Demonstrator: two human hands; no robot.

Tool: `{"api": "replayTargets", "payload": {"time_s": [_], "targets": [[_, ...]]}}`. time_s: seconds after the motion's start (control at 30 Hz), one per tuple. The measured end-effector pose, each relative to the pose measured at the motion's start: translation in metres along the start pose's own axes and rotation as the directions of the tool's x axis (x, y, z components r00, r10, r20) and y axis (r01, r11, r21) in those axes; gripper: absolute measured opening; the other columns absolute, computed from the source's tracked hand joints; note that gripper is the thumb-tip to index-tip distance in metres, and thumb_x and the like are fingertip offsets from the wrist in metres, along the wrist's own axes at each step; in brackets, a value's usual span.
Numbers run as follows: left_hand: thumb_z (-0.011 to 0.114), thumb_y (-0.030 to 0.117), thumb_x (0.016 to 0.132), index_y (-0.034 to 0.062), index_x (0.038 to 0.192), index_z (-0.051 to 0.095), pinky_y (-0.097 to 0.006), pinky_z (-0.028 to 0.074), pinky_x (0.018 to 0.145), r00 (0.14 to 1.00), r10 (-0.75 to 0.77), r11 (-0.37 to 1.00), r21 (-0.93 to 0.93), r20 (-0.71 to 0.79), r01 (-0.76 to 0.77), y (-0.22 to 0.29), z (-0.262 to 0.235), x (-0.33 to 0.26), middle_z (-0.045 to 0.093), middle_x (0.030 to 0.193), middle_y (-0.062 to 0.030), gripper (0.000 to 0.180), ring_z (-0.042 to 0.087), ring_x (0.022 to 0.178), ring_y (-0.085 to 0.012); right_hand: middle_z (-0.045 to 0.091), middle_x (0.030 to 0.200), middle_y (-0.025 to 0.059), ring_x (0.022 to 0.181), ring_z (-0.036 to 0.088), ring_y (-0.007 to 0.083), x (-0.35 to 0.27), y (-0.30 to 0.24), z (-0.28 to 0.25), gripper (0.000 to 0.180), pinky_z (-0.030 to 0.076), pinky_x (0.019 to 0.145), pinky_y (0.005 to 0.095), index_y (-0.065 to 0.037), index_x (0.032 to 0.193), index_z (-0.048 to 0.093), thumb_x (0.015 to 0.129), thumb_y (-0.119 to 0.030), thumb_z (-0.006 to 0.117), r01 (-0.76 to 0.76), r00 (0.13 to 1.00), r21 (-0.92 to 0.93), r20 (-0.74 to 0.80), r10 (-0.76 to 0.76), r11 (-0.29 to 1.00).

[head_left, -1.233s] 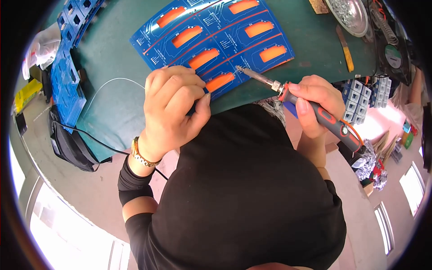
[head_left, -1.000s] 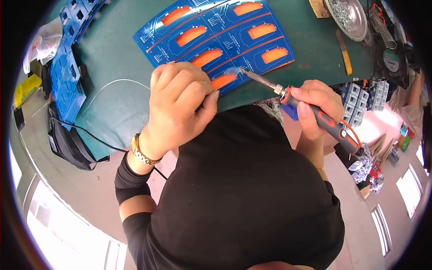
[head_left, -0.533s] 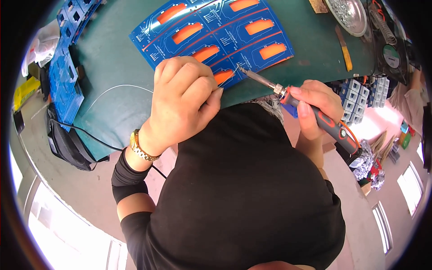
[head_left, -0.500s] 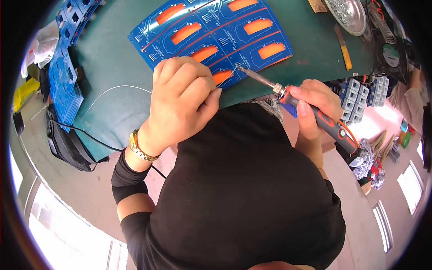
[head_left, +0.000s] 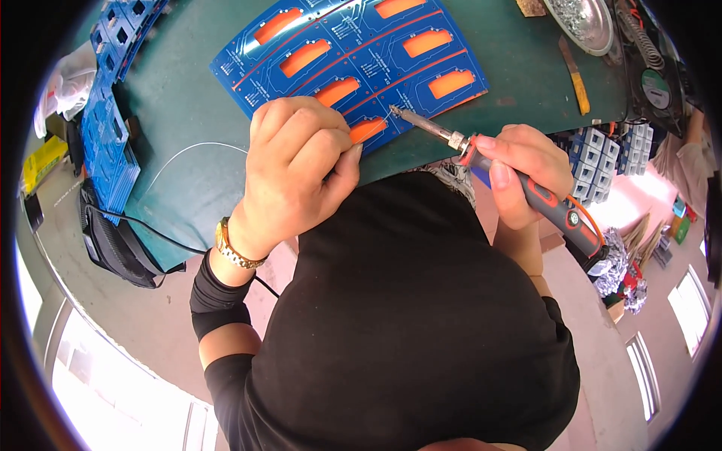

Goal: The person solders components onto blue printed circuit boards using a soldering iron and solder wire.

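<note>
A blue circuit board panel (head_left: 366, 71) with orange-filled slots lies on the green tabletop. My right hand (head_left: 529, 171) is closed round the grey and red handle of a soldering iron (head_left: 553, 204). The iron's tip touches or hovers just over the panel near its front edge; I cannot tell which. My left hand (head_left: 301, 165), with a gold watch on the wrist, is closed on thin solder wire (head_left: 197, 145). One end of the wire runs from the fingers toward the iron's tip, and the other trails left across the table. The left fingertips are partly hidden.
Stacked blue panels (head_left: 105, 150) stand along the table's left side, by a black bag (head_left: 120, 240). At the far right are a metal dish (head_left: 583, 26), a yellow-handled knife (head_left: 577, 83) and a black fan-like device (head_left: 654, 90). Grey-white trays of parts (head_left: 594, 165) sit beyond the right edge.
The iron's tip and my left hand have shifted slightly left along with the panel. Both hands keep their grips.
</note>
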State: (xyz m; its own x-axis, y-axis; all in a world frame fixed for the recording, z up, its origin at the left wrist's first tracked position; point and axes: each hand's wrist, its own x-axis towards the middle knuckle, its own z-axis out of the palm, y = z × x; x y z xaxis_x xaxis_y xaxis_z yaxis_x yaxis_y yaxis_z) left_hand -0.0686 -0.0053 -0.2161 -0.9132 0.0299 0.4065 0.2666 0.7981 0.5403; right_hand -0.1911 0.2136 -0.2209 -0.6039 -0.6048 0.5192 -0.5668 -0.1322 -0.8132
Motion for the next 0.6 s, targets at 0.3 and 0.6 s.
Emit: {"api": "replayTargets", "payload": {"time_s": [0.3, 0.6], "targets": [[0.071, -0.001, 0.06, 0.0075, 0.077, 0.056, -0.034, 0.041, 0.074, 0.999, 0.004, 1.0, -0.006, 0.035, -0.004, -0.002, -0.002, 0.0, 0.058, 0.081, -0.0029, 0.023, 0.055, 0.08, -0.0231, 0.055, 0.055, 0.007, 0.044, 0.05, 0.0136, -0.007, 0.0, 0.002, 0.019, 0.039, 0.042, 0.0228, 0.004, 0.083, 0.066, 0.068, 0.0, 0.056, -0.043, 0.999, 0.01, -0.033, 0.043, 0.999], [0.068, -0.004, 0.064, 0.0052, 0.075, 0.058, -0.032, 0.044, 0.072, 0.995, -0.003, 0.999, -0.035, 0.099, 0.006, -0.001, -0.007, 0.005, 0.06, 0.084, -0.0065, 0.018, 0.057, 0.081, -0.024, 0.058, 0.057, 0.0085, 0.043, 0.049, 0.0151, -0.007, 0.0, -0.011, 0.018, 0.038, 0.042, 0.0244, 0.004, 0.084, 0.065, 0.07, -0.004, 0.058, -0.038, 0.999, 0.001, -0.003, 0.038, 0.999]]}}
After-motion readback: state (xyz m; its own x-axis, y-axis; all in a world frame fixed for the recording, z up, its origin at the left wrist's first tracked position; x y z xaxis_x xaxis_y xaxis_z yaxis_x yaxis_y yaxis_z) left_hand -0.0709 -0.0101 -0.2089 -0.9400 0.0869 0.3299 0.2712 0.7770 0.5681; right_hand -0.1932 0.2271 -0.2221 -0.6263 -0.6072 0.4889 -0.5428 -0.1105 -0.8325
